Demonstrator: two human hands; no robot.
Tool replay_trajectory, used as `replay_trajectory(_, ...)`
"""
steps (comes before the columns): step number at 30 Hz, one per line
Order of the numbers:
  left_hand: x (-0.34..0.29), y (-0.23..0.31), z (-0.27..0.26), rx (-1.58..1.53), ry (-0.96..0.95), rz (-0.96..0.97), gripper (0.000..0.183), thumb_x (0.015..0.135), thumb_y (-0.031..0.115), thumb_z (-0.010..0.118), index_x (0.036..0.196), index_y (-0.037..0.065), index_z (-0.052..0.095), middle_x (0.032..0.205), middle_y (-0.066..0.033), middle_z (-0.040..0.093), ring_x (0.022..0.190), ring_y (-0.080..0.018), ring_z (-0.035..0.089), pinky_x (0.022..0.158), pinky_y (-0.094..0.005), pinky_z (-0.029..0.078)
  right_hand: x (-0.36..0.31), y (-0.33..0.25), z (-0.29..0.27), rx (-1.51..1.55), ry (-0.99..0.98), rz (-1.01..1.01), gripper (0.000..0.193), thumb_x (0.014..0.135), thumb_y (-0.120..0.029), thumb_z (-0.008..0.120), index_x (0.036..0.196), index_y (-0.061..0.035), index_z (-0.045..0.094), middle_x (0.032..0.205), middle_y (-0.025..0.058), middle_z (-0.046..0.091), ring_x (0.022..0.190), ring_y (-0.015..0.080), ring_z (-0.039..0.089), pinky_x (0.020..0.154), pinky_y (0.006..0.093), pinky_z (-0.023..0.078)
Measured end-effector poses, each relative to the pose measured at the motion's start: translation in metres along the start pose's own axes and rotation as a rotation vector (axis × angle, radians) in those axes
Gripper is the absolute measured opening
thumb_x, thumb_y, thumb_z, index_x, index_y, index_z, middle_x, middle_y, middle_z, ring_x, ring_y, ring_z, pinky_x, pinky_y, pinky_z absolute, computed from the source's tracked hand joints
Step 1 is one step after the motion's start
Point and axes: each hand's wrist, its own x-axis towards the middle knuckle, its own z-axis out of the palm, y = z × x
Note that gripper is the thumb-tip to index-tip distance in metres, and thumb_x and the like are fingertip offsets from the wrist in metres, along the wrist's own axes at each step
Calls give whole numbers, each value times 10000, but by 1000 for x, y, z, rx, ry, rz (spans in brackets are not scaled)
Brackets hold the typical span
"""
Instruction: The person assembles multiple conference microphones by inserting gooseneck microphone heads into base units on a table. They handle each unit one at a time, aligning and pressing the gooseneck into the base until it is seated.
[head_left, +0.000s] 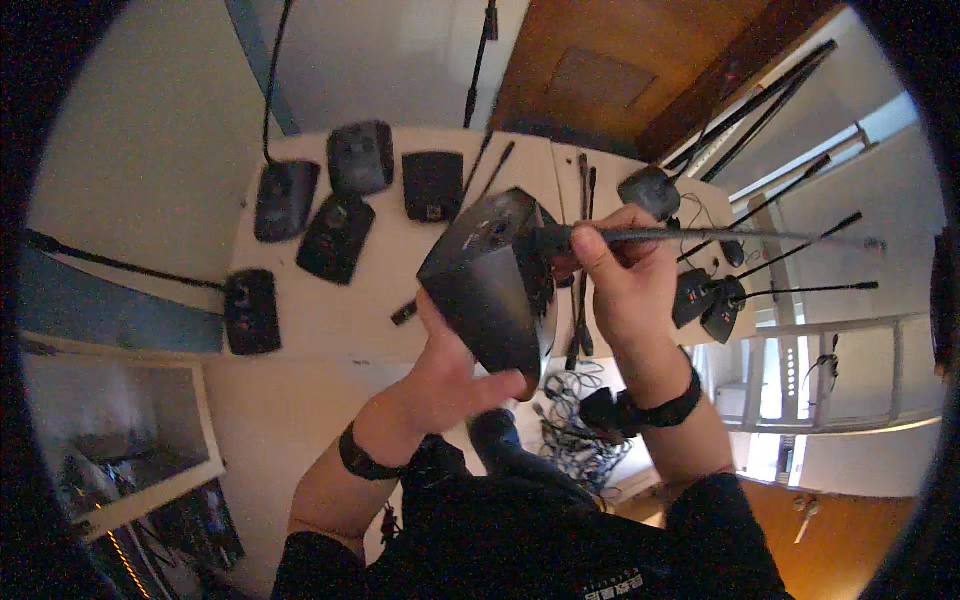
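Above the table's near edge I hold a black desk microphone base (pixel 485 295), tilted up toward me. My left hand (pixel 440 375) is closed around its near end, the fingers partly hidden beneath it. My right hand (pixel 630 280) pinches the lower end of a thin black gooseneck microphone stem (pixel 730 236) between thumb and fingers, right at the base's socket end. The stem points off to the right, its tip blurred. Whether it is seated in the base, I cannot tell.
Several black microphone bases stand on the pale table (pixel 390 290), one (pixel 435 185) just behind my hands. Loose gooseneck stems (pixel 584 270) lie at centre right. More microphones (pixel 722 310) with stems stand at the right. A cable tangle (pixel 575 435) lies below the table edge.
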Motion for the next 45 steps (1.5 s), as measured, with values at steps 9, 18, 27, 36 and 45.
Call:
replay_trajectory(9, -13, 114, 64, 288, 23, 386, 621, 830, 49, 548, 1347, 43, 205, 1276, -150, 426, 1167, -260, 468, 982, -402, 392, 17, -149, 51, -375, -220, 26, 292, 817, -234, 700, 842, -30, 493, 694, 55, 586, 578, 114, 586, 484, 218, 450)
replay_trajectory(18, -55, 187, 85, -219, -43, -88, 477, 846, 298, 496, 1219, 0, 480, 1133, -175, 592, 1002, -315, 603, 891, -445, 489, 34, -214, 57, -565, -753, -233, 197, 816, -52, 637, 1009, -18, 614, 804, 30, 616, 677, 90, 554, 591, 234, 453)
replay_trajectory(27, -90, 206, 96, -300, -72, -70, 459, 876, 264, 471, 1239, -17, 446, 1161, -200, 564, 1023, -322, 591, 917, -447, 466, 0, -222, 81, -1027, -367, -389, 330, 760, -272, 741, 910, -14, 601, 730, 11, 579, 633, 81, 492, 549, 248, 381)
replay_trajectory(36, -104, 207, 105, 221, 37, 361, 404, 864, 277, 489, 1144, -10, 536, 1051, -154, 628, 916, -274, 635, 845, -398, 509, 8, -226, 74, -528, -689, -418, 254, 797, -170, 696, 966, -3, 607, 731, -11, 548, 639, 72, 490, 560, 222, 393)
replay_trajectory(45, -97, 220, 110, 24, 152, 36, 402, 862, 267, 489, 1133, -28, 532, 1042, -180, 623, 873, -281, 646, 797, -377, 533, 7, -233, 73, -612, -535, -234, 208, 797, -157, 691, 950, -26, 640, 719, 5, 595, 611, 75, 534, 551, 210, 443)
